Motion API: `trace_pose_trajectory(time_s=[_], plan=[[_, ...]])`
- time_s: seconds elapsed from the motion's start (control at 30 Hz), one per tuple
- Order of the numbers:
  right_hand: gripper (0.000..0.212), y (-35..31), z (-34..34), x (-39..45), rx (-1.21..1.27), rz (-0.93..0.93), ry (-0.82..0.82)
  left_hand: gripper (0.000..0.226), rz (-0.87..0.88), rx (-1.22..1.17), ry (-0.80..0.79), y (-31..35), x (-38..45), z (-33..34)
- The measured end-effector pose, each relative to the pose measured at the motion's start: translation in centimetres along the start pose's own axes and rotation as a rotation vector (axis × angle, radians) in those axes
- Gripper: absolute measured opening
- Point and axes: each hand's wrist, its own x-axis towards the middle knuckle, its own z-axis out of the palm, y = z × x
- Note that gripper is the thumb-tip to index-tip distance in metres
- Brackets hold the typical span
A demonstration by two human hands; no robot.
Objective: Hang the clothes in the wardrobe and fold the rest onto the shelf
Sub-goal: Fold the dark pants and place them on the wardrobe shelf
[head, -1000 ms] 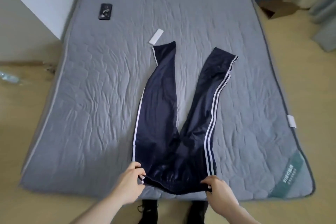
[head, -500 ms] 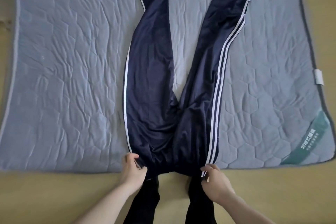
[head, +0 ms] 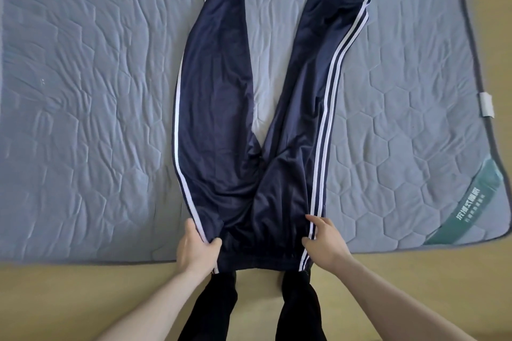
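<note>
Navy track trousers (head: pixel 221 108) with white side stripes lie flat on the grey quilted mattress (head: pixel 88 108), legs spread in a V pointing away from me. The waistband overhangs the near edge of the mattress. My left hand (head: pixel 195 248) pinches the left side of the waist, thumb over the striped seam. My right hand (head: pixel 322 242) holds the right side of the waist at its stripes, fingers curled on the fabric. The leg ends run out of view at the top.
The mattress lies on a light wooden floor (head: pixel 83 299). A green label (head: pixel 468 207) marks its near right corner and a white tag (head: pixel 486 101) sits on its right edge. My dark-trousered legs (head: pixel 219 304) stand just before the mattress edge.
The view has tipped down and closer. The waistband has been drawn toward me over the mattress edge, and both hands have shifted slightly up the sides of the waist.
</note>
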Motion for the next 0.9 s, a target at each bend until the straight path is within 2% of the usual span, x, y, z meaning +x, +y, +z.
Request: trace_pose_trajectory(time_s=[0.1,0.17,0.33,0.4,0.57,0.63,0.7,0.9], plan=[[0.064,0.4,-0.9,-0.4,0.049,0.004,0.016,0.074,0.217,-0.055,-0.016,2.3,-3.0,0.2],[0.062,0.6,-1.8,-0.6,0.096,0.009,0.042,0.091,0.369,-0.033,-0.038,3.9,-5.2,0.7],[0.055,1.7,-5.1,-0.3,0.232,0.062,0.118,0.101,0.719,0.186,-0.147,7.8,-9.4,4.6],[0.054,2.4,-6.2,-0.1,0.289,0.094,0.140,0.101,0.775,0.284,-0.218,9.3,-10.2,6.9],[0.052,3.3,-8.1,0.7,0.290,0.122,0.165,0.084,0.700,0.673,-0.420,11.3,-9.8,11.3],[0.049,3.2,-8.4,1.1,0.278,0.115,0.156,0.070,0.670,0.728,-0.555,11.4,-8.8,11.4],[0.045,2.7,-8.6,1.6,0.271,0.099,0.150,0.053,0.673,0.658,-0.595,11.6,-7.4,10.6],[0.042,-2.7,-9.0,4.9,0.354,-0.043,0.162,0.028,0.641,0.305,-0.193,14.4,1.3,4.1]])
